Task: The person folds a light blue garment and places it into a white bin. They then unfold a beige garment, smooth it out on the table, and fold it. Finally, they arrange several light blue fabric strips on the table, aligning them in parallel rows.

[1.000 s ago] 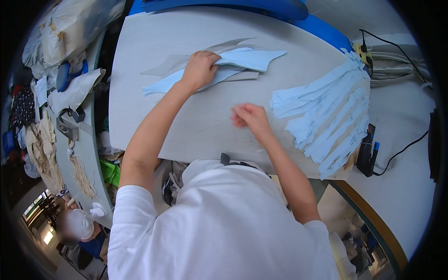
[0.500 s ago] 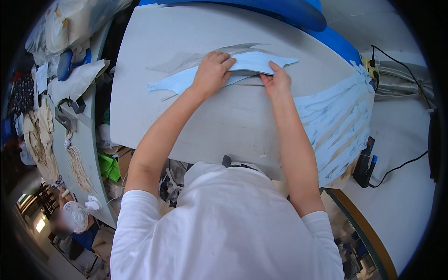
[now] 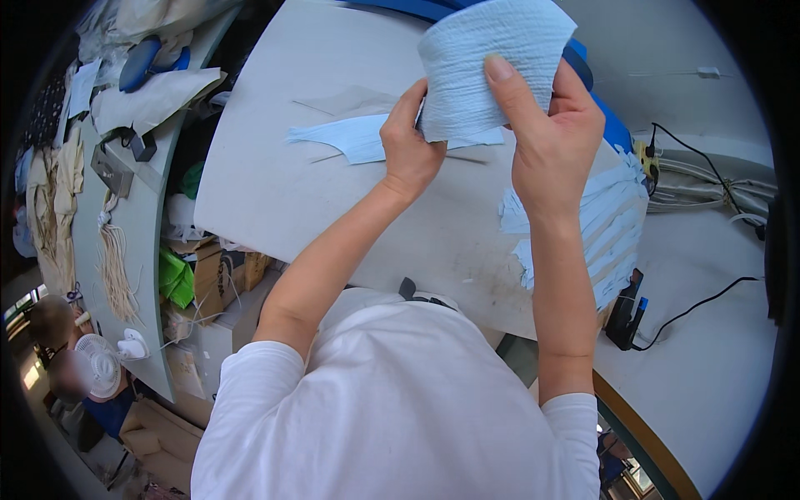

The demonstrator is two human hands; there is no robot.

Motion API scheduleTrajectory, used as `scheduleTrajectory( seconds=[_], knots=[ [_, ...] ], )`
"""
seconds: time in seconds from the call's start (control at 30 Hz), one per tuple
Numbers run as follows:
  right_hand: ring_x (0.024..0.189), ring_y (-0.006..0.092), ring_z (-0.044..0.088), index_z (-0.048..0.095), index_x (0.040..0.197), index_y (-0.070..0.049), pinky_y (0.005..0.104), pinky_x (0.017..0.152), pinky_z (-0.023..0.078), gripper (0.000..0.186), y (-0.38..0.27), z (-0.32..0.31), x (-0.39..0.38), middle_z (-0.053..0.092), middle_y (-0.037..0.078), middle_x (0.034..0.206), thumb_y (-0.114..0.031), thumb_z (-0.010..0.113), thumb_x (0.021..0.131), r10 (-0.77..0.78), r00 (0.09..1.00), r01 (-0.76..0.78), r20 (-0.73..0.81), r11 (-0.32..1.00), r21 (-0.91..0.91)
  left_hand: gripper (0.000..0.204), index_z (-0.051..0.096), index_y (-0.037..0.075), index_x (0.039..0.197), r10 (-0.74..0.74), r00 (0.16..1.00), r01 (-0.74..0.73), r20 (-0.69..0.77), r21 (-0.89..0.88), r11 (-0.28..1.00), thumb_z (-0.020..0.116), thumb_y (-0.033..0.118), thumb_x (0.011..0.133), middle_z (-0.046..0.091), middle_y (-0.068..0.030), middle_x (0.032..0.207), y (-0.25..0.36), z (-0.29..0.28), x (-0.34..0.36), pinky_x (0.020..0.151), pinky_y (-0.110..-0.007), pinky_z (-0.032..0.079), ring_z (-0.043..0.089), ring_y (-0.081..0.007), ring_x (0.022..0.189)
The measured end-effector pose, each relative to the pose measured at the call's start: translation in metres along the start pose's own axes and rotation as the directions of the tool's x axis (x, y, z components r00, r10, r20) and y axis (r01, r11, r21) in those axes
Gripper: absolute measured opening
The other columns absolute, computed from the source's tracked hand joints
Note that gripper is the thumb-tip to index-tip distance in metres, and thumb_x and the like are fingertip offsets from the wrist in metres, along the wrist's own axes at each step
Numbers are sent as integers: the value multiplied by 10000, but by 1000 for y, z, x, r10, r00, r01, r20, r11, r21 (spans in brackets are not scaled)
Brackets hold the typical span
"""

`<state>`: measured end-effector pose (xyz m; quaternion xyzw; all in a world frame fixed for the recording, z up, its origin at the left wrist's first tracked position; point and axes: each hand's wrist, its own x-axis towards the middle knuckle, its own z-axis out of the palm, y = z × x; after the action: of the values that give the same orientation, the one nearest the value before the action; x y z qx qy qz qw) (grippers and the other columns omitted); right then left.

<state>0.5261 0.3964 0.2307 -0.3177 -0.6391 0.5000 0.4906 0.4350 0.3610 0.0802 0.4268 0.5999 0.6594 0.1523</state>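
A light blue, crinkled fabric piece [image 3: 471, 46] is lifted toward me above the table. My right hand [image 3: 554, 142] grips its right side, thumb lying across the front and fingers behind. At its lower left edge my left hand [image 3: 411, 146] closes on the fabric, fingertips partly hidden behind it. Beneath them on the table lies another light blue fabric piece [image 3: 346, 137], long and tapering to the left, partly covered by my left hand. Thin grey sheets [image 3: 350, 100] spread out around that piece, some with only their edges showing.
Overlapping light blue fabric strips [image 3: 612, 225] fan over the right end of the white table [image 3: 275, 183]. A black device [image 3: 625, 312] with a cord lies beyond them. On the left, a side table [image 3: 133, 271] bears an iron [image 3: 111, 171] and a cord bundle [image 3: 117, 271].
Both hands have raised a fabric piece off the table, up and toward me. My right hand moved up and right. Another blue piece stays on the table.
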Motion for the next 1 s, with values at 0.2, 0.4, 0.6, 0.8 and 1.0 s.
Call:
scheduleTrajectory(
  seconds=[0.2, 0.4, 0.6, 0.8, 1.0],
  knots=[
    [758, 68, 593, 648, 1075, 27, 202, 634, 458, 317, -20, 41, -2, 672, 35, 908, -181, 725, 848, -52, 998, 53, 41, 998, -36, 459, 591, -13, 1163, 142, 977, -120, -157, 138, 983, 628, -113, 717, 651, -191, 1064, -3, -59, 3, 828, -364, 510, 638, -341, 961],
    [743, 54, 547, 665, 961, 32, 207, 657, 435, 213, -3, 82, -20, 661, 17, 849, -148, 696, 852, 23, 997, -22, 77, 1000, -16, 474, 614, -6, 1144, 295, 944, -194, -149, 473, 859, 606, -124, 685, 641, -200, 1111, -36, -164, -7, 871, -392, 500, 620, -351, 1023],
    [791, 84, 562, 633, 1053, -4, 225, 674, 448, 258, 88, 94, -73, 641, 17, 932, -161, 699, 860, 434, 895, -440, 104, 897, 45, 480, 637, 24, 1145, 380, 918, -314, 111, 788, 530, 601, -106, 684, 603, -191, 1199, -44, -286, -28, 926, -419, 470, 587, -360, 1087],
    [968, 149, 601, 592, 1145, -21, 303, 840, 500, 274, 200, 88, -147, 626, 52, 1096, -119, 649, 896, 735, 658, -752, 165, 627, 204, 526, 594, 41, 1212, 94, 940, -340, 329, 865, 368, 576, -99, 705, 496, -210, 1330, -86, -323, -78, 1026, -468, 380, 481, -375, 1222],
    [992, 173, 613, 582, 1147, -10, 325, 876, 523, 257, 213, 79, -166, 621, 73, 1133, -91, 620, 906, 810, 577, -807, 105, 546, 225, 511, 531, -47, 1221, -85, 992, -41, 89, 889, 455, 541, -93, 713, 488, -222, 1321, -84, -332, -121, 1058, -479, 334, 456, -396, 1223]
  ],
)
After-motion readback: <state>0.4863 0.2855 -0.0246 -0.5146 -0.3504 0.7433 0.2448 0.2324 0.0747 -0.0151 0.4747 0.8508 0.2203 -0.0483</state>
